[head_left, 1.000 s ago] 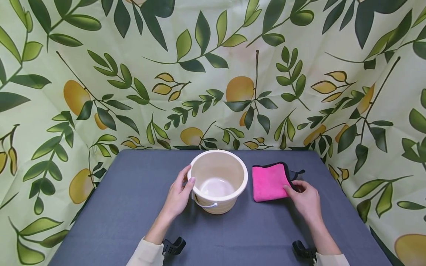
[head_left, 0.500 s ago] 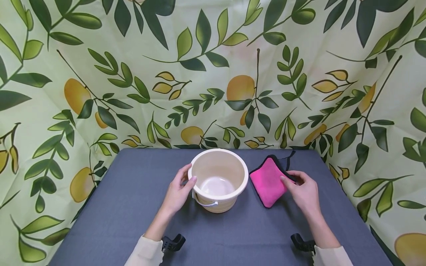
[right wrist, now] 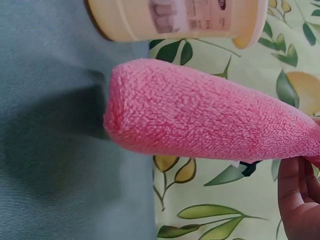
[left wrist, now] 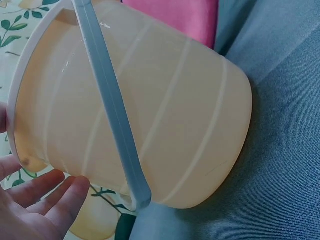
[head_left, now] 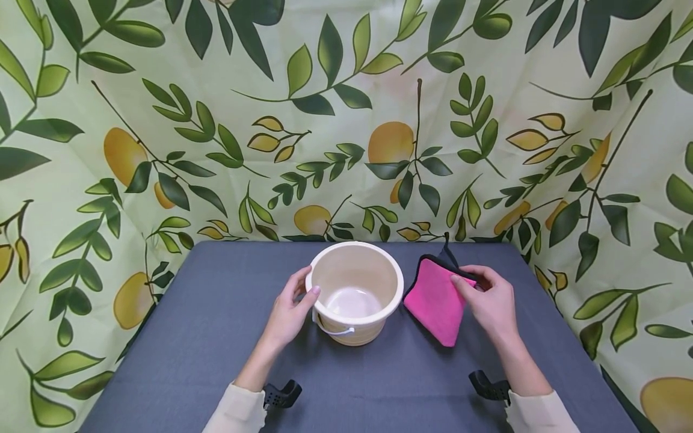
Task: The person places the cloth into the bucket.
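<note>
A cream plastic bucket (head_left: 373, 328) stands upright on the table, nothing visible inside. My left hand (head_left: 289, 313) holds its left rim, thumb over the edge and fingers along the outside. The pale handle (left wrist: 116, 115) hangs down against the wall in the left wrist view. To the bucket's right, my right hand (head_left: 491, 300) pinches the upper edge of a folded pink towel (head_left: 435, 300) with black trim and a black hanging loop (head_left: 447, 255). The towel's plush side (right wrist: 200, 112) shows in the right wrist view. Whether its lower end touches the table, I cannot tell.
A grey-blue cloth covers the table (head_left: 216, 288). A leaf-and-fruit patterned curtain (head_left: 325, 132) rises behind the table and on both sides. Black wrist-worn devices (head_left: 283, 394) sit below each hand. A printed label (right wrist: 200, 15) shows on the bucket's right side.
My right hand has raised the towel's upper edge from lying flat, tilting it up and turning it so a corner points down. The left hand and bucket stay in place.
</note>
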A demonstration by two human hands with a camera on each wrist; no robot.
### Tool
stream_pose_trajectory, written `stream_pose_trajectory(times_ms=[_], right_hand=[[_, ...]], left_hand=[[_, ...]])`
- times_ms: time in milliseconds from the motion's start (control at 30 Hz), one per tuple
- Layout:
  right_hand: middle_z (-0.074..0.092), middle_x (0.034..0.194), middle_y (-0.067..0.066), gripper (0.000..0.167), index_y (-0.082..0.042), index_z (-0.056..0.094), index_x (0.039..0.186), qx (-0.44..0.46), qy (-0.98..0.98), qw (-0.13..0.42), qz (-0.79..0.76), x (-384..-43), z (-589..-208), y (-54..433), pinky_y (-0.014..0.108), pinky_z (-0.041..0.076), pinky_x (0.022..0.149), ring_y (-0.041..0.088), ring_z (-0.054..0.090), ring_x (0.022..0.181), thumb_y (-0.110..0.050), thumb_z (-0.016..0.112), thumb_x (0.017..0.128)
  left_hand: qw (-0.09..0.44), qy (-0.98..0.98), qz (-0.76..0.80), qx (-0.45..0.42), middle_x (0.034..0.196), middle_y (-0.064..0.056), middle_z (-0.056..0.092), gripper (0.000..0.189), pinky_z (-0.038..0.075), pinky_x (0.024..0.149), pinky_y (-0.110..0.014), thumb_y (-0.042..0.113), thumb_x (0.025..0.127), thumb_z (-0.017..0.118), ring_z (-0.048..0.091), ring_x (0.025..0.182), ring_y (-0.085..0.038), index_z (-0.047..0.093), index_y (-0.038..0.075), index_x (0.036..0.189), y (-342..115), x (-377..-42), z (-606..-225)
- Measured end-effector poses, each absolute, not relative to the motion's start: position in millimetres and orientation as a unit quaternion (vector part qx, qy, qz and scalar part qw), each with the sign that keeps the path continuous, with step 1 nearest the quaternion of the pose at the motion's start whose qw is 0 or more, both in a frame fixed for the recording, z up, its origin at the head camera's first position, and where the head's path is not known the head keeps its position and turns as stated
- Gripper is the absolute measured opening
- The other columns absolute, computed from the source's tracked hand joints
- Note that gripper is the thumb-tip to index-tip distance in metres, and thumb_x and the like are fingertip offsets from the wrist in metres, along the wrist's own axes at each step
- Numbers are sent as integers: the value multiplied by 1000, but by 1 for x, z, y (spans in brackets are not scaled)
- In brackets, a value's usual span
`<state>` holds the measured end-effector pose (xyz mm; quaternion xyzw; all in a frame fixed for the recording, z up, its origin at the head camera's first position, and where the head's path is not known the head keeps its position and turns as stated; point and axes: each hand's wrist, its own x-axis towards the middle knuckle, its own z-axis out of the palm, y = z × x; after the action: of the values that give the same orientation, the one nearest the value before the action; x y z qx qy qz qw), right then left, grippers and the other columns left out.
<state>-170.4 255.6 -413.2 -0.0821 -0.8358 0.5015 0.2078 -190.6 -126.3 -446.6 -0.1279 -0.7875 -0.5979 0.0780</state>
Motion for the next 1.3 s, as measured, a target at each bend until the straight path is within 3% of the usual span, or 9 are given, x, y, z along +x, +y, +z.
stream_pose_trajectory(times_ms=[500, 1300], right_hand=[[67, 93, -7, 33, -3, 72, 115, -44, -801, 236, 549, -177, -380, 243, 16, 49, 64, 9, 62, 78, -20, 82, 88], [68, 90, -5, 29, 0, 72, 112, 20, -777, 290, 559, -187, -328, 238, 18, 49, 60, 12, 62, 75, -11, 80, 87]], left_hand=[[77, -792, -592, -123, 149, -15, 52, 54, 45, 106, -56, 27, 101, 65, 54, 133, -33, 48, 12, 150, -126, -191, -447], [73, -791, -596, -118, 147, -16, 53, 54, 45, 105, -57, 28, 102, 64, 55, 131, -33, 47, 12, 150, -126, -191, -447]])
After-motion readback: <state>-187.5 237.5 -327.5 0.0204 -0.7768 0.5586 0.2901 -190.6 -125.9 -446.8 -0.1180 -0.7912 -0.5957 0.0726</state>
